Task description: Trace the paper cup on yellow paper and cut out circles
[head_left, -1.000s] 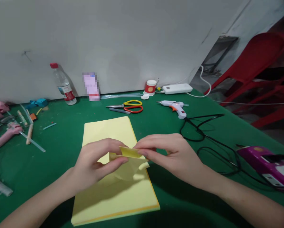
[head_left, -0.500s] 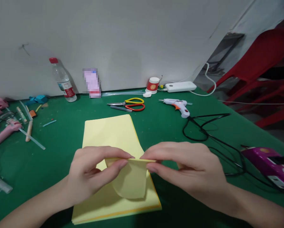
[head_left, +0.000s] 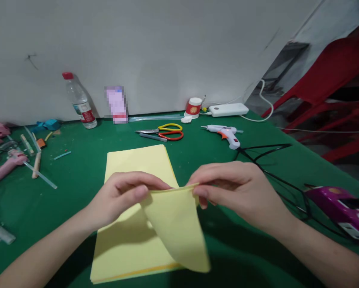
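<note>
Lifting the yellow sheet (head_left: 176, 232) off the paper stack (head_left: 137, 164), your left hand (head_left: 122, 196) and right hand (head_left: 239, 192) each pinch its top edge. Curled short a moment ago, it now hangs unfurled over the stack's near right corner.

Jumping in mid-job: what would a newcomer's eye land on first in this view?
The yellow sheet at centre, pinched along its top edge by the left hand and right hand, hanging over the yellow paper stack on the green table. Behind it lie scissors and a white glue gun; red chairs stand far right.
</note>
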`<state>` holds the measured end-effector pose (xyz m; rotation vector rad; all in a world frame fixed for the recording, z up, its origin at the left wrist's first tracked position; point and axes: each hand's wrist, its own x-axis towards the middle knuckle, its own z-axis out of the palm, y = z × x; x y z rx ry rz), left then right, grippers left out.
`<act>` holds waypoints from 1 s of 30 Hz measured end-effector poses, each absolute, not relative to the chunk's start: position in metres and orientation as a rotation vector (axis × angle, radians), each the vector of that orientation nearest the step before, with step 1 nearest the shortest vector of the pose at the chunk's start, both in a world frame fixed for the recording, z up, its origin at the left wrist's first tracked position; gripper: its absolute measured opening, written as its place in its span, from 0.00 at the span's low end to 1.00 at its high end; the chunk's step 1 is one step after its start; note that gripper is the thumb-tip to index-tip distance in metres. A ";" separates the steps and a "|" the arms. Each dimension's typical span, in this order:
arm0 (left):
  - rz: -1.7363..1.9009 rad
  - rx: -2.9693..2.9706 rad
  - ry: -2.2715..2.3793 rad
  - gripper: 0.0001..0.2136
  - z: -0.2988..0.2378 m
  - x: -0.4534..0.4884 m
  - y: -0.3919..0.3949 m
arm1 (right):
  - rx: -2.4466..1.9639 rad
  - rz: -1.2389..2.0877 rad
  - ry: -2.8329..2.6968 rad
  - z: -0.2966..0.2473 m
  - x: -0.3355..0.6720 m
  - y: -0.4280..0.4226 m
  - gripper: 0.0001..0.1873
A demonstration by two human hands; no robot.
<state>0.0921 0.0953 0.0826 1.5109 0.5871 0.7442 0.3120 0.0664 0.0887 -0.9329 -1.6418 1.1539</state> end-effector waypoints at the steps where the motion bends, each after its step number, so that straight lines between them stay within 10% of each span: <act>1: 0.677 1.448 0.564 0.15 0.081 0.091 0.099 | -0.960 1.161 -1.623 0.089 0.312 0.068 0.04; 30: 0.034 1.275 0.892 0.11 0.072 0.092 0.119 | -1.219 0.960 -1.612 0.054 0.310 0.099 0.09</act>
